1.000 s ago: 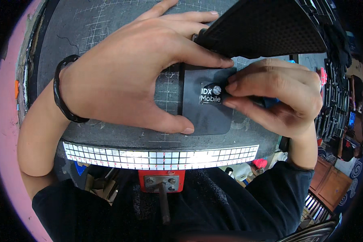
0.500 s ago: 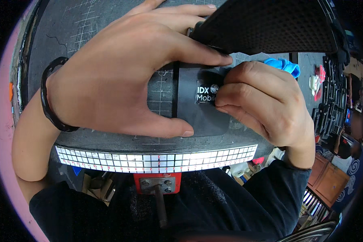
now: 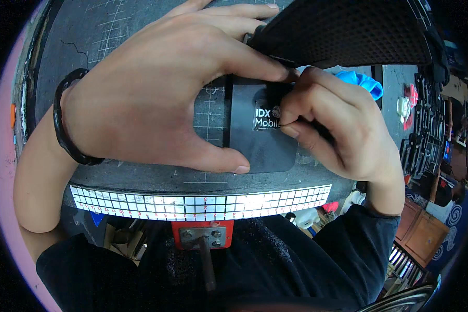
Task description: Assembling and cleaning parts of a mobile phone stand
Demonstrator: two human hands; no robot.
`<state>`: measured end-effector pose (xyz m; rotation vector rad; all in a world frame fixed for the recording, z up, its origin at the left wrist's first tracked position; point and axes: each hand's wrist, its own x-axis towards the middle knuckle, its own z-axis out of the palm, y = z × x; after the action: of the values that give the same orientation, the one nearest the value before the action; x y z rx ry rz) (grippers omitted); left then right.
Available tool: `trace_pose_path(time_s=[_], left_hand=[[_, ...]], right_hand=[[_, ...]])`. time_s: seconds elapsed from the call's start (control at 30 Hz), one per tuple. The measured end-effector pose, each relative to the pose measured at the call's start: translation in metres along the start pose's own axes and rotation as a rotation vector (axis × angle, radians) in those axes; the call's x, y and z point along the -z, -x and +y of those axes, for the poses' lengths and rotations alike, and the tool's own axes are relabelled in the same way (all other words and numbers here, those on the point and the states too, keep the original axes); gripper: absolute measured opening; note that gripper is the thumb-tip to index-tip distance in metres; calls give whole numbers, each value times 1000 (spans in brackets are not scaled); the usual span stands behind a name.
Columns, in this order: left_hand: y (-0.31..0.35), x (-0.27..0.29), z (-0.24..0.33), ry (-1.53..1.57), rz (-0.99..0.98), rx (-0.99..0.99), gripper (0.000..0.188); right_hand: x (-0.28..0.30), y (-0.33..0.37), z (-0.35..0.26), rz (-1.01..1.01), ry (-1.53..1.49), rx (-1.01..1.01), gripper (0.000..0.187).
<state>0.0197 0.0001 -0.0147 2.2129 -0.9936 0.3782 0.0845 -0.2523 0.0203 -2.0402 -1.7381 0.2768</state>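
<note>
A dark grey flat piece with rounded corners [image 3: 262, 153] lies on the black work surface. On it sits a small square label with white print [image 3: 262, 117]; a glossy clear film seems to cover it. My left hand [image 3: 166, 99] is spread over the left side, thumb on the grey piece's near left part and index fingertip at its far edge. It holds nothing. My right hand [image 3: 338, 125] pinches at the label's right edge with thumb and index finger, partly hiding the print. Rising behind both hands is a black textured panel [image 3: 348, 34].
A white ruler strip with a grid [image 3: 203, 205] runs along the near edge, above a red bracket [image 3: 203, 234] with a metal rod. A blue crumpled cloth [image 3: 361, 83] lies right of the panel. Several black parts [image 3: 426, 125] hang or lie at the right.
My right thumb has come up into view at the label's edge, and the right knuckles have shifted slightly up and left. My left hand stays in place.
</note>
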Motion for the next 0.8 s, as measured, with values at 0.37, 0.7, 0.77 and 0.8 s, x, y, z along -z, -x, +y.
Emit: trace_pose_path(time_s=[0.37, 0.7, 0.77, 0.8], left_hand=[[16, 10, -1, -1, -202, 82, 92], [12, 11, 2, -15, -210, 117, 91], [13, 10, 0, 4, -185, 99, 91], [14, 10, 0, 10, -175, 92, 91]], right_hand=[[0, 1, 8, 34, -47, 44, 20], [-4, 1, 6, 35, 101, 153, 23], [-6, 1, 6, 27, 104, 130, 24], [-7, 1, 5, 31, 91, 122, 23]])
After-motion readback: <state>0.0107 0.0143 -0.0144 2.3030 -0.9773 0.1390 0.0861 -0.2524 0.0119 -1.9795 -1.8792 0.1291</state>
